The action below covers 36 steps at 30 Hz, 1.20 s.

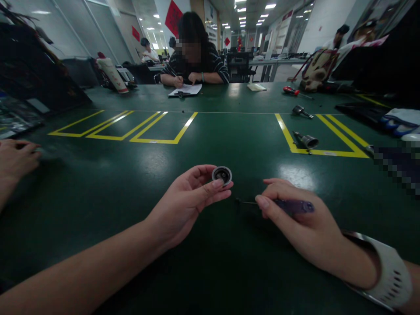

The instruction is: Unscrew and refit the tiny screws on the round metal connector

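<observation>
Near the middle of the view, my left hand (187, 197) pinches a round metal cup-like part (222, 175) between thumb and fingers. Its hollow end faces me, and some details inside are too small to make out. My right hand (295, 210) is closed around a small screwdriver (295, 206) with a purple handle. The thin shaft points left, toward the metal part but apart from it. A small dark bit shows at the shaft's tip; whether it is a screw, I cannot tell. A watch with a light strap is on my right wrist.
Yellow tape marks the green table (108, 183). At the right lie two metal parts (307, 140) and a red-handled screwdriver (290, 91). Another person's hand (19, 159) rests at the left edge. Across the table, a person writes on a clipboard (185, 90).
</observation>
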Each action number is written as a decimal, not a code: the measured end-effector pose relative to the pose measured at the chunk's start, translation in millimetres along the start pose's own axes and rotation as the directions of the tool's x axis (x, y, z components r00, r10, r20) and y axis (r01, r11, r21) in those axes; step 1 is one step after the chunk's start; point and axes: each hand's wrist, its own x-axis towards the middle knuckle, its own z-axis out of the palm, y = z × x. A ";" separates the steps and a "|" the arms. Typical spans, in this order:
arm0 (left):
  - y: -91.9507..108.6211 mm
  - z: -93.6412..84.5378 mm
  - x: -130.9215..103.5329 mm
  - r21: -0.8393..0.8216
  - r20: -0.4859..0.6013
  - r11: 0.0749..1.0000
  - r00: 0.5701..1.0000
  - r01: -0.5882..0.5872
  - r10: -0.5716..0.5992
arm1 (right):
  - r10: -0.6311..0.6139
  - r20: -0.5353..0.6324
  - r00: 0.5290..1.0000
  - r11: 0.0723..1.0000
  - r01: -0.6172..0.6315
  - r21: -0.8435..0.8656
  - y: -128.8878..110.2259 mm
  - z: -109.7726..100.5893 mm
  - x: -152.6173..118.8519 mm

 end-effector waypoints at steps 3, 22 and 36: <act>-2.0 0.0 0.8 -0.005 0.009 1.000 1.000 -0.018 0.018 | -0.054 -0.037 0.998 0.999 0.054 0.009 1.9 -0.6 -1.3; -19.7 -2.1 2.0 0.191 0.193 0.967 0.972 -0.169 0.132 | -0.116 0.060 0.991 0.993 0.116 -0.008 2.5 -1.2 0.0; -20.5 0.6 -0.1 0.223 0.255 0.957 0.959 -0.184 0.125 | -0.363 0.159 0.918 0.916 0.383 -0.121 -6.0 -1.9 -3.8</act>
